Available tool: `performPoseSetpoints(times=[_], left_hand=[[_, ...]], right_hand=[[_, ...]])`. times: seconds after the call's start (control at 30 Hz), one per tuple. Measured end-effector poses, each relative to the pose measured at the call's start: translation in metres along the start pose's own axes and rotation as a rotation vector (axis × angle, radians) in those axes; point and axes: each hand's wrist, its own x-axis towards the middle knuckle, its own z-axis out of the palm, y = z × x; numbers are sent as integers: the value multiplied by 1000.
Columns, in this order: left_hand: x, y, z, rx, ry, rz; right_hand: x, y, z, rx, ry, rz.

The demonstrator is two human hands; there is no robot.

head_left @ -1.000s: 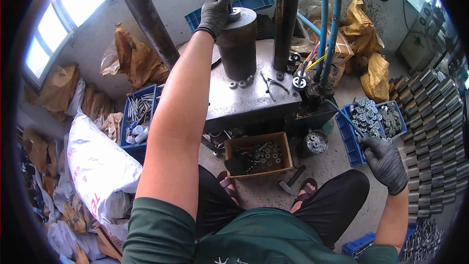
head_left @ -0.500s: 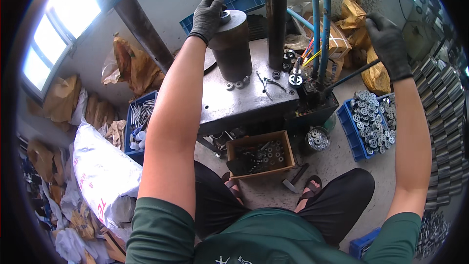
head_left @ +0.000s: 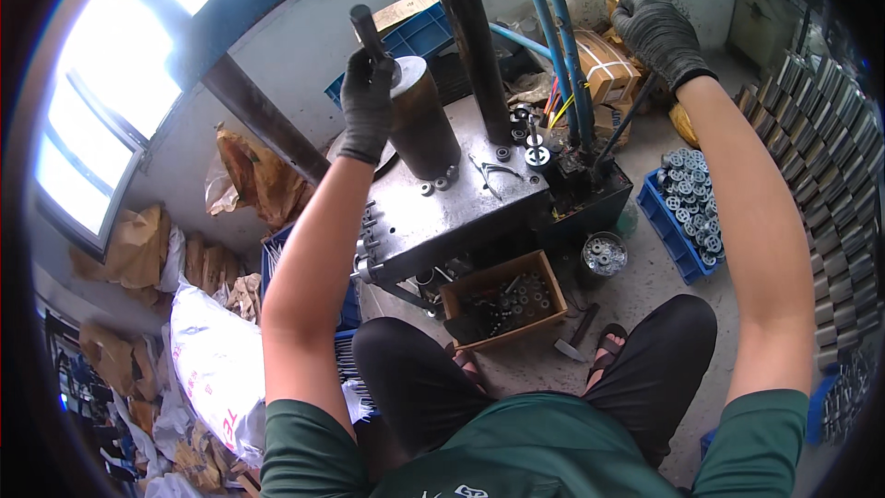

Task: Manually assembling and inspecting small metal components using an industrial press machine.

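Observation:
My left hand (head_left: 367, 106), in a dark grey glove, is closed round a dark metal rod (head_left: 366, 29) beside the top of a thick steel cylinder (head_left: 422, 124). The rod tilts, its upper end sticking out above my fingers; its lower end is partly hidden. The cylinder stands upright on a steel machine table (head_left: 415, 212), with small metal rings (head_left: 441, 183) at its foot. My right hand (head_left: 659, 41), also gloved, is raised at the right and curled round the upper end of a long lever (head_left: 629, 120). Pliers (head_left: 496, 173) lie on the table.
Blue hoses (head_left: 558, 46) and a dark steel column (head_left: 468, 46) rise behind the table. Below are a cardboard box (head_left: 507, 300) of small parts and a hammer (head_left: 577, 332). A blue crate (head_left: 678, 231) of metal wheels stands right; a white sack (head_left: 212, 360) lies left.
The rod has come away from upright over the cylinder and now tilts, its top end showing. My right hand and the lever are higher. The whole view has shifted.

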Motion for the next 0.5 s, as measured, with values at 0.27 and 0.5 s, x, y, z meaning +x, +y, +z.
performPoseSetpoints(times=[0.27,0.5], left_hand=[[-185,68,35,-544,-188,-490],[-275,18,56,-634,-22,-1424]], right_hand=[[-17,1,-18,134,-62,44],[-55,0,-42,159,-127,-5]])
